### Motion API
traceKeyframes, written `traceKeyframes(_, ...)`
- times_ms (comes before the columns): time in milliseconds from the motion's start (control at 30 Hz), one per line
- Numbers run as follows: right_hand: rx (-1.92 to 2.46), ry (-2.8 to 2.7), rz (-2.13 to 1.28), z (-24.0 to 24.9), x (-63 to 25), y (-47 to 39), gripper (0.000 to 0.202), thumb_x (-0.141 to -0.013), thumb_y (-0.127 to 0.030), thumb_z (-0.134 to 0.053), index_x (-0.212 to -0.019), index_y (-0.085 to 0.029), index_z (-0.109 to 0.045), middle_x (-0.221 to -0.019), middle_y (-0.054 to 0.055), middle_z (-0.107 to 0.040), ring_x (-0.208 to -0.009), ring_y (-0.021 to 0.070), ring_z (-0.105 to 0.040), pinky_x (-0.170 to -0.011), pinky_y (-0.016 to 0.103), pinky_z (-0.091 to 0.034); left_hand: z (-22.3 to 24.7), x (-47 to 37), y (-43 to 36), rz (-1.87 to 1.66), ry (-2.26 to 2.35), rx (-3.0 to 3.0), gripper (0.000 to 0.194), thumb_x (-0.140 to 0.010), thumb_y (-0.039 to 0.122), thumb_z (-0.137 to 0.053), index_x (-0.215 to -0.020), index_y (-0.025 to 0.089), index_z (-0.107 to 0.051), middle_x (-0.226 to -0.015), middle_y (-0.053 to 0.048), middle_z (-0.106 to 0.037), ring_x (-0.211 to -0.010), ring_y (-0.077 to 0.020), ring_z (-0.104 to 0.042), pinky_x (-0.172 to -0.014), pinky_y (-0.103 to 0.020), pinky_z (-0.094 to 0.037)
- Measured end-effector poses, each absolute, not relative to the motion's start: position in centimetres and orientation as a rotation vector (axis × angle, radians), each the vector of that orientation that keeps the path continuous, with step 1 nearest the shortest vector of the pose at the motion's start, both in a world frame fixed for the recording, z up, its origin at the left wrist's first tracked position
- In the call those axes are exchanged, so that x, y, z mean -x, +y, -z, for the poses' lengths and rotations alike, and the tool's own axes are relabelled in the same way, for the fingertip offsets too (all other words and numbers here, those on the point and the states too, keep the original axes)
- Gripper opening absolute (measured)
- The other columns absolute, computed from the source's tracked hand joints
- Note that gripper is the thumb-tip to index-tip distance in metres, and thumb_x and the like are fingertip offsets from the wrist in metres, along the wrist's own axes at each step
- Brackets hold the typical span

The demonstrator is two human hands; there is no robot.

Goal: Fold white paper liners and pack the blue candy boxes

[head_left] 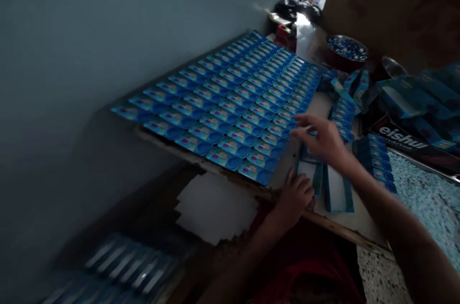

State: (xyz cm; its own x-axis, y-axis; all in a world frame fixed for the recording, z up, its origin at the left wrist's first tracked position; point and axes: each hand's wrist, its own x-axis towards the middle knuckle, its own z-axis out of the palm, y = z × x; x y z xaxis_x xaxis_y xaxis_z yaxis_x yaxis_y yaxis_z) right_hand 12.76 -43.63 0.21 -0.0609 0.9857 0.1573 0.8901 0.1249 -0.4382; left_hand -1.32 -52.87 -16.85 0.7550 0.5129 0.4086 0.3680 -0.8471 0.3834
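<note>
Rows of small blue packs [224,144] cover a board that slants away toward the back. At its near right edge rests my left hand [295,196], fingers bent over the end of a narrow open blue box [309,173]. My right hand [321,140] hovers above that box, beside the packs, with thumb and fingers apart and nothing visible between them. A second narrow box with a pale inside [338,191] lies just right of the first. Farther right, more blue packs [381,162] stand in a row.
A metal bowl [347,48] of small blue and white pieces stands at the back. Blue boxes [413,95] are piled at the right over a dark carton [402,134]. Below the board are a pale stack [215,208] and more packs [129,263]. A wall borders the left.
</note>
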Motion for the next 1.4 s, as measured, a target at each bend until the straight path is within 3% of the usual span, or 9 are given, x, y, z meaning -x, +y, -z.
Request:
traceKeyframes(133,1.802,-2.210,-0.169,4.2,-4.3,-48.6,0.099,-0.087,-0.077,-0.062,-0.159,-0.012,-0.043,-0.160,0.025,-0.046,-0.155,0.0423,-0.033,-0.124,0.062,-0.033,18.4,5.2,-56.1,-1.028,0.708,-2.618,0.014,-0.094,0.029,-0.070,-0.107,0.023,-0.071,-0.113,-0.006,-0.074,-0.115,-0.0254,-0.063,-0.111,-0.051,-0.048)
traceKeyframes(267,1.978,-2.172,-0.102,7.8,-0.4,-49.5,0.119,-0.077,-0.083,-0.065,-0.162,-0.006,-0.035,-0.167,0.031,-0.029,-0.160,0.0485,-0.011,-0.126,0.072,-0.016,20.6,12.0,-60.9,-1.152,0.658,-2.635,0.012,-0.096,0.014,-0.061,-0.102,0.020,-0.070,-0.114,-0.006,-0.076,-0.116,-0.0215,-0.066,-0.115,-0.048,-0.046)
traceKeyframes(500,2.018,-2.183,0.024,9.3,0.9,-50.3,0.092,-0.093,-0.053,-0.068,-0.161,-0.002,-0.033,-0.166,0.030,-0.033,-0.160,0.0444,-0.017,-0.129,0.067,-0.014,21.6,16.8,-63.3,-1.205,0.698,-2.673,0.033,-0.096,0.004,-0.051,-0.115,0.024,-0.069,-0.119,-0.005,-0.077,-0.134,-0.0215,-0.061,-0.125,-0.049,-0.035)
traceKeyframes(667,2.049,-2.146,0.084,8.4,1.6,-50.9,0.085,-0.089,-0.046,-0.072,-0.158,-0.012,-0.037,-0.159,0.028,-0.043,-0.153,0.0447,-0.031,-0.121,0.066,-0.027,22.4,16.0,-63.5,-1.280,0.657,-2.620,0.032,-0.089,0.002,-0.059,-0.111,0.024,-0.069,-0.119,-0.009,-0.077,-0.133,-0.0245,-0.062,-0.122,-0.054,-0.039)
traceKeyframes(800,2.104,-2.215,-0.130,7.1,1.3,-48.4,0.105,-0.071,-0.049,-0.085,-0.159,-0.017,-0.036,-0.147,0.026,-0.048,-0.130,0.0425,-0.049,-0.107,0.058,-0.039,23.0,16.5,-64.1,-1.081,0.714,-2.656,0.030,-0.088,0.003,-0.055,-0.104,0.024,-0.068,-0.122,-0.008,-0.076,-0.127,-0.0253,-0.065,-0.120,-0.056,-0.039)
traceKeyframes(1000,1.980,-2.284,-0.138,5.4,-0.6,-49.1,0.098,-0.076,-0.043,-0.078,-0.161,-0.022,-0.034,-0.133,0.020,-0.054,-0.119,0.0360,-0.051,-0.103,0.051,-0.040,23.6,16.7,-64.4,-1.045,0.743,-2.680,0.027,-0.091,0.006,-0.054,-0.101,0.025,-0.070,-0.114,-0.005,-0.078,-0.113,-0.0212,-0.070,-0.122,-0.050,-0.037)
traceKeyframes(1133,1.696,-2.311,0.168,3.5,-4.3,-56.2,0.089,-0.086,-0.040,-0.069,-0.165,-0.024,-0.030,-0.148,0.020,-0.044,-0.138,0.0383,-0.041,-0.111,0.052,-0.036,23.0,16.2,-64.1,-1.091,0.764,-2.664,0.029,-0.092,0.003,-0.052,-0.103,0.024,-0.070,-0.111,-0.005,-0.078,-0.110,-0.0217,-0.070,-0.121,-0.050,-0.038)
traceKeyframes(1267,1.660,-2.251,0.478,5.1,-9.0,-61.7,0.082,-0.085,-0.027,-0.067,-0.162,-0.030,-0.039,-0.158,0.016,-0.039,-0.149,0.0393,-0.032,-0.118,0.054,-0.030,20.5,14.6,-62.2,-1.162,0.819,-2.582,0.037,-0.093,0.006,-0.063,-0.126,0.021,-0.065,-0.117,-0.009,-0.076,-0.113,-0.0225,-0.070,-0.113,-0.043,-0.048)
traceKeyframes(1400,1.745,-2.242,0.553,8.1,-11.3,-62.7,0.081,-0.085,-0.023,-0.065,-0.162,-0.034,-0.040,-0.158,0.015,-0.042,-0.151,0.0371,-0.033,-0.118,0.053,-0.032,18.3,10.7,-58.6,-1.219,1.083,-2.191,0.083,-0.090,0.029,-0.077,-0.160,0.019,-0.035,-0.148,-0.019,-0.059,-0.137,-0.0304,-0.059,-0.112,-0.045,-0.052)
